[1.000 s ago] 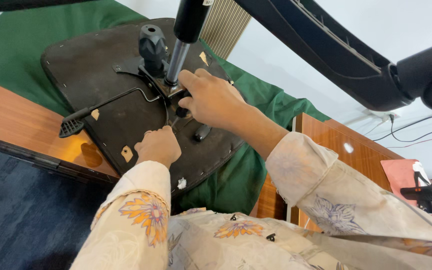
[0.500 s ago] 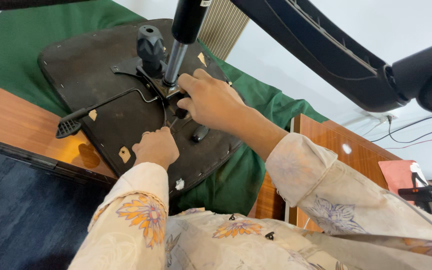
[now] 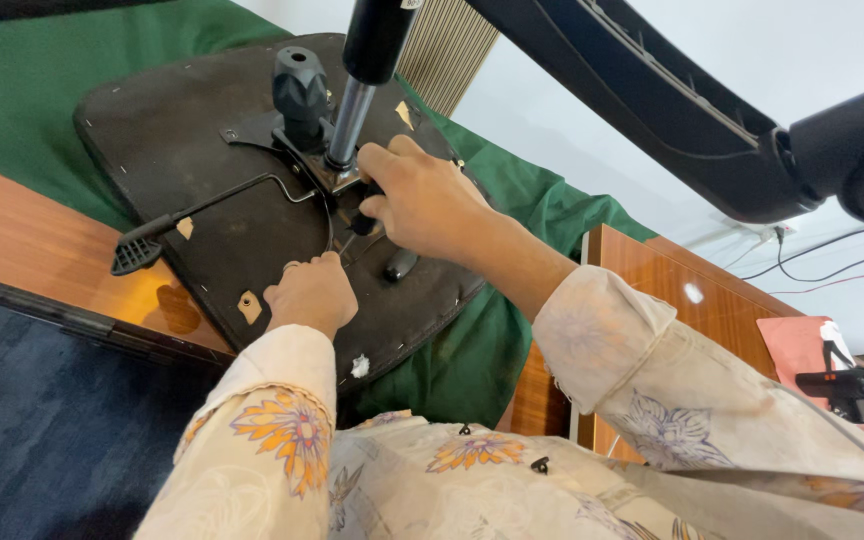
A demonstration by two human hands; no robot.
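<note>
Dark brown chair seat underside (image 3: pixel 192 130) lies on a green cloth (image 3: pixel 32 90) (orange-brown wooden table (image 3: pixel 22 235) beneath); cream sleeves (image 3: pixel 262 440) beside it carry orange flowers.

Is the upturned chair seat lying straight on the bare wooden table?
No, the seat lies on a green cloth spread over the wooden table.
</note>
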